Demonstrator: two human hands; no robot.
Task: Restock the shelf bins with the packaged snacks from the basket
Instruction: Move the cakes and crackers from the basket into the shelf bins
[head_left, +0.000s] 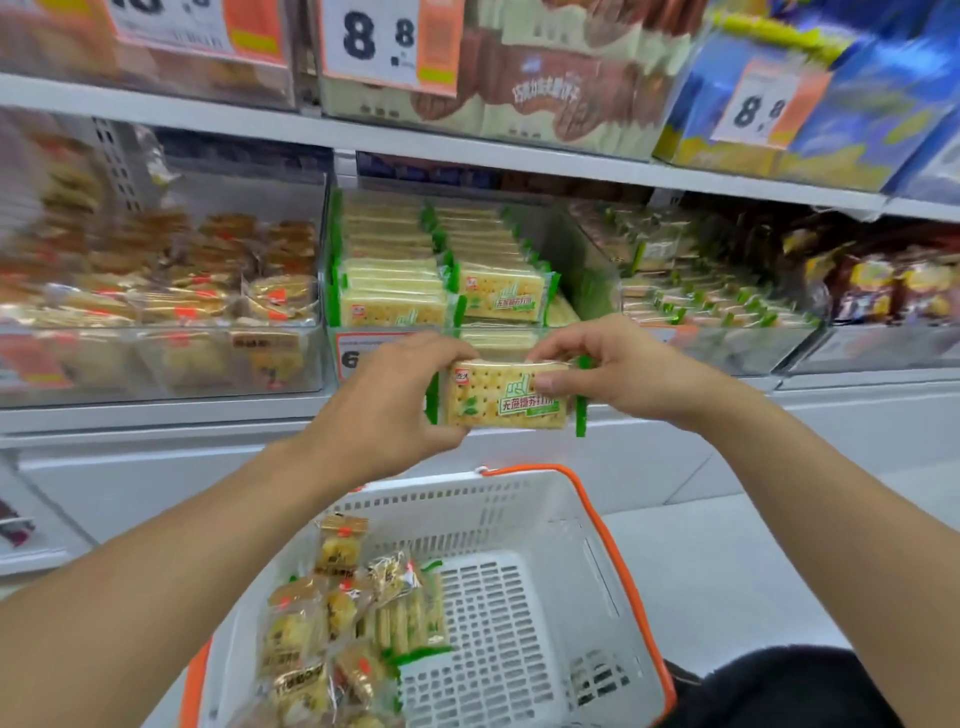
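Down by our knees sits the white basket (587, 519) with its orange rim, and there's a pile of wrapped snacks (343, 623) bunched in its left corner, so we're nowhere near done unloading. Just above it we've got one cracker pack (506, 395) held up between both hands: our left hand (384, 400) has its fingers curled round the left end, and our right hand (613, 374) pinches the top right edge with thumb and fingertips. So we're mid-carry, pack out of the basket but not in a bin yet. Right behind it is the clear middle bin (582, 249) full of the same green-edged crackers, lined up in rows. Next move, we reckon, is lifting the pack over the bin's front lip and slotting it in with the front row, label facing out like the others.
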